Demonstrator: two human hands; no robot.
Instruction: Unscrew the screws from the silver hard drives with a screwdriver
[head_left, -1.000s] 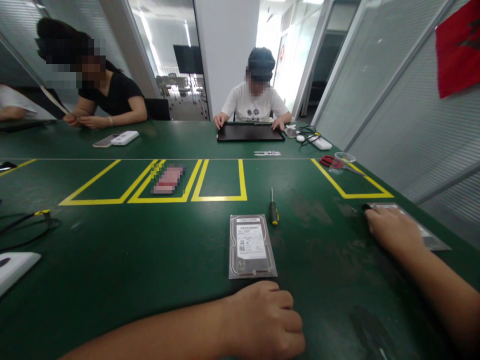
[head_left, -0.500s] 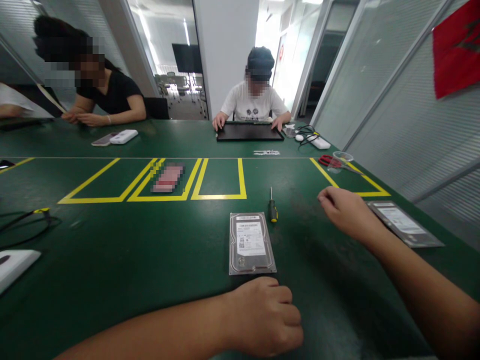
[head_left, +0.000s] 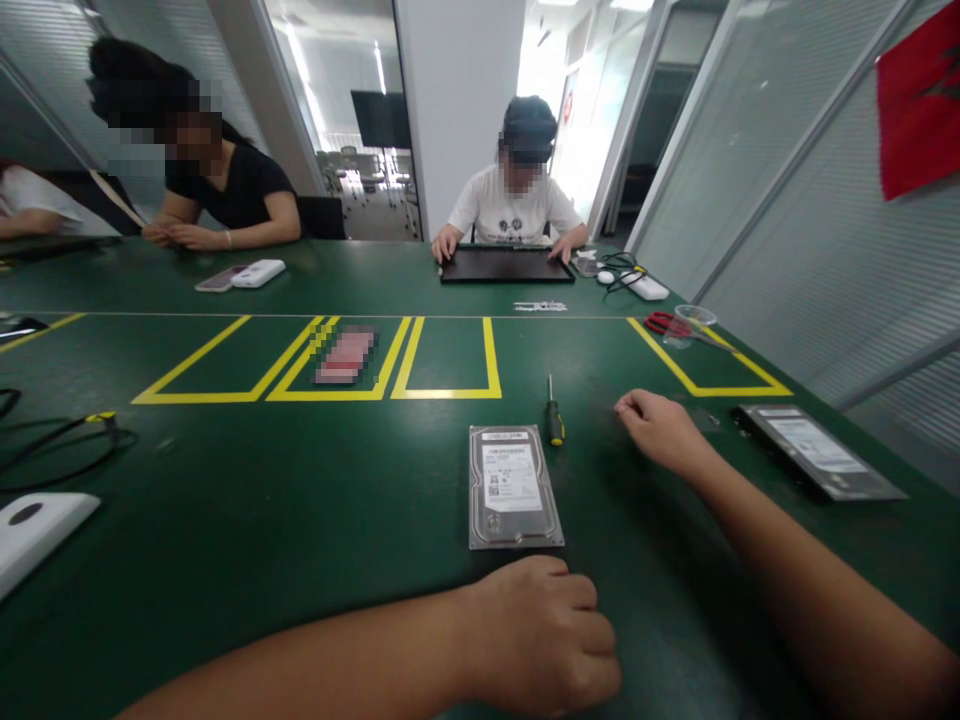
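My left hand rests on the table as a fist, knuckles up, just in front of a hard drive; nothing shows in it. The drive lies flat, its white label facing up. Beyond its right corner lies a screwdriver with a dark handle and yellow end, tip pointing away. My right hand is to the right of the screwdriver, fingers curled and pinched together; whatever may be between them is too small or hidden to make out. A second hard drive lies to the right of my right forearm.
Yellow tape marks bays across the green table. Red-handled scissors and a clear plastic cup lie at the right. A white device and a black cable sit at left. Across the table, a person handles a dark panel.
My right hand has moved left, towards the screwdriver, its fingers still pinched. My left fist holds its place by the hard drive. The view has shifted slightly.
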